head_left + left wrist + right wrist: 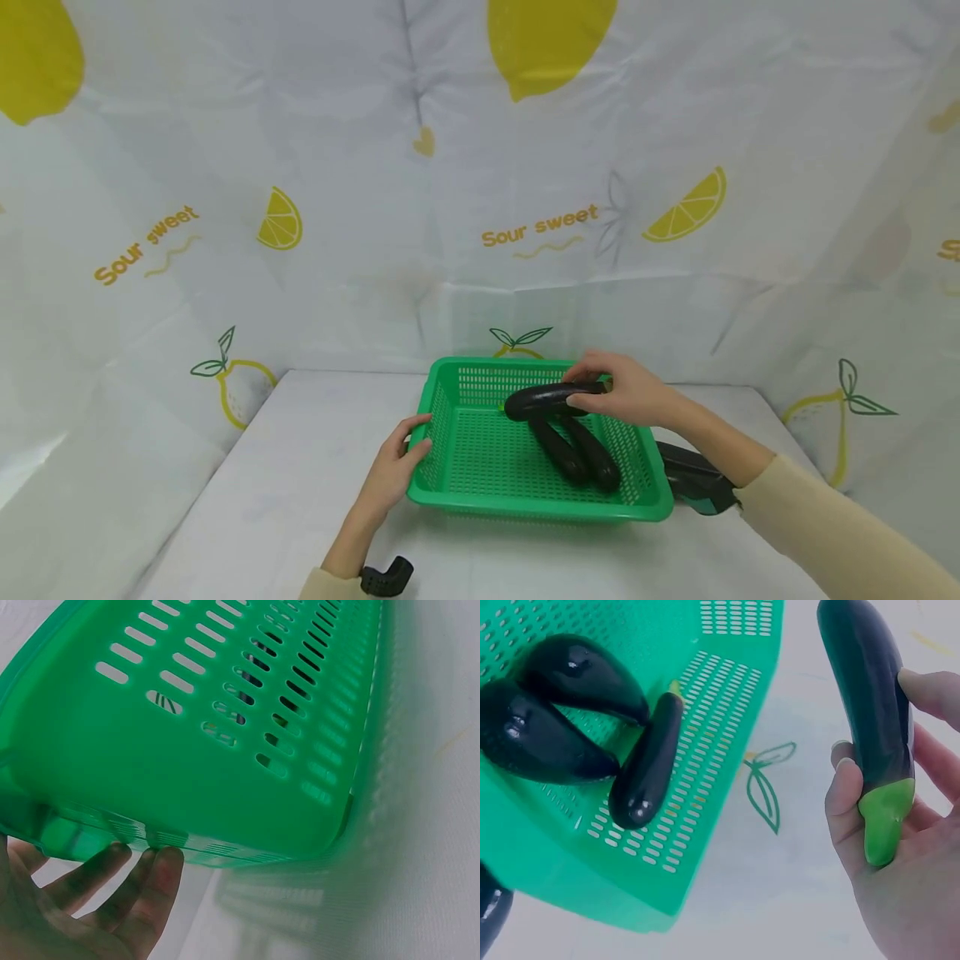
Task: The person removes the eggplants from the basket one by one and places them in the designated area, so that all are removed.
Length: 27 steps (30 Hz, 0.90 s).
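Note:
My right hand [618, 387] holds a dark purple eggplant [536, 402] above the back right of a green plastic basket [525, 507]. In the right wrist view, the fingers and thumb curl round the eggplant [866, 697] near its green cap. Two eggplants [558, 450] lie side by side in the basket's right half in the head view. The right wrist view also shows a slimmer eggplant [649, 761] inside, mostly hidden in the head view. My left hand [393, 458] grips the basket's left rim, with fingertips against the outer wall in the left wrist view.
Dark objects [697, 475] lie or hang just right of the basket, partly behind the right forearm. A black band [386, 577] is on the left wrist. The basket stands on a white tabletop [300, 492], before a lemon-printed curtain [360, 300].

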Tool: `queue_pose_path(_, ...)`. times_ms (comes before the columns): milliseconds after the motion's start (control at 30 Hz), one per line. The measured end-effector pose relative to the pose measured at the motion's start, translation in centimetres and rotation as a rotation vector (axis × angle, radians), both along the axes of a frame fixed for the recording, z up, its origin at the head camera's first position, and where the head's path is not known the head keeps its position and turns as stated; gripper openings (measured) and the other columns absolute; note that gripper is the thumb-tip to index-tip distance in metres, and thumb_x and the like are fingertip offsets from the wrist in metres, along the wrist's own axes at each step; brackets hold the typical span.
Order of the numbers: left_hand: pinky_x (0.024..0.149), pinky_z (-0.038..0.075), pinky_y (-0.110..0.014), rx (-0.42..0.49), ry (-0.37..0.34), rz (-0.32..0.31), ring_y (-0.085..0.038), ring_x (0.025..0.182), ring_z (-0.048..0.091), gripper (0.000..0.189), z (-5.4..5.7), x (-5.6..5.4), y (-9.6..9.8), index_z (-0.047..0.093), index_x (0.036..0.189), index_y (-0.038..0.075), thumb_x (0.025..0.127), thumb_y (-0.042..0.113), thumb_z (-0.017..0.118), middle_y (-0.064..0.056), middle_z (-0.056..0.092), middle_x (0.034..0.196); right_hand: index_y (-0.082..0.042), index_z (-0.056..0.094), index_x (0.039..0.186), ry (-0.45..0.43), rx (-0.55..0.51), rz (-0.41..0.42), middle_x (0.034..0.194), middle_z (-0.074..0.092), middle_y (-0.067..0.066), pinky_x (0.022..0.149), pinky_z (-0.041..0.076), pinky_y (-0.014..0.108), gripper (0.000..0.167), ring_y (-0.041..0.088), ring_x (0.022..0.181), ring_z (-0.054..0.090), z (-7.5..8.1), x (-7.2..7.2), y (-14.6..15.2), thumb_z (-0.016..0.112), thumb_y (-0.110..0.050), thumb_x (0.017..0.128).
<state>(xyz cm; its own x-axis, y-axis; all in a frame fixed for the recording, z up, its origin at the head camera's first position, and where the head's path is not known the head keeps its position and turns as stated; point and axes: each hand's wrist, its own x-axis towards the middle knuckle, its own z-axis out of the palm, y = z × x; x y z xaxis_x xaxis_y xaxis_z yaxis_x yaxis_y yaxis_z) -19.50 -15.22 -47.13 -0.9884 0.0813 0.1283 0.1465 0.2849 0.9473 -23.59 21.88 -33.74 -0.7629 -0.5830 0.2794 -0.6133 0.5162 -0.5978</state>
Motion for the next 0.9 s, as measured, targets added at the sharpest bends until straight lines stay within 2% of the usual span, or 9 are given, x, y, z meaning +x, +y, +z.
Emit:
queue_pose_path(267,0.099,0.046,-0.056,0.001,-0.005,0.002,-0.039,0.131,0.052,0.042,0.0,0.0,0.0,0.051,0.147,0.015,0.106,0.02,0.057,-0.019,0.043,0.154,-0.017,0.073,0.114,0.022,-0.066,-0.022,0.101,0.064,-0.005,0.063,0.047,0.027,0.019,0.011,0.089,0.058,0.2,1.8,2.2,0.074,-0.016,0.095)
queue_pose_path(600,0.095,0.049,-0.051,0.005,0.003,0.002,-0.036,0.127,0.055,0.042,-0.2,-0.2,-0.1,0.051,0.147,0.014,0.105,0.02,0.057,-0.019,0.047,0.15,-0.014,0.072,0.117,0.055,-0.153,-0.085,0.109,0.065,-0.002,0.076,0.052,0.022,0.023,0.009,0.096,0.06,0.6,3.5,5.3,0.071,-0.005,0.095)
queue_pose_path(733,0.095,0.049,-0.051,0.0,0.004,0.007,-0.036,0.127,0.056,0.042,-0.1,-0.2,-0.1,0.051,0.147,0.014,0.105,0.019,0.057,-0.019,0.049,0.149,-0.009,0.071,0.118,0.073,-0.192,-0.099,0.11,0.066,0.0,0.075,0.052,0.021,0.026,0.009,0.095,0.06,0.5,3.9,6.7,0.07,0.001,0.094)
queue_pose_path(900,0.095,0.049,-0.049,0.005,0.005,0.003,-0.036,0.127,0.056,0.042,-0.1,-0.2,0.0,0.051,0.147,0.013,0.106,0.017,0.056,-0.02,0.049,0.149,-0.007,0.07,0.121,0.1,-0.194,-0.171,0.115,0.064,-0.007,0.078,0.049,0.016,0.028,0.004,0.098,0.059,0.4,4.4,8.4,0.07,0.0,0.094)
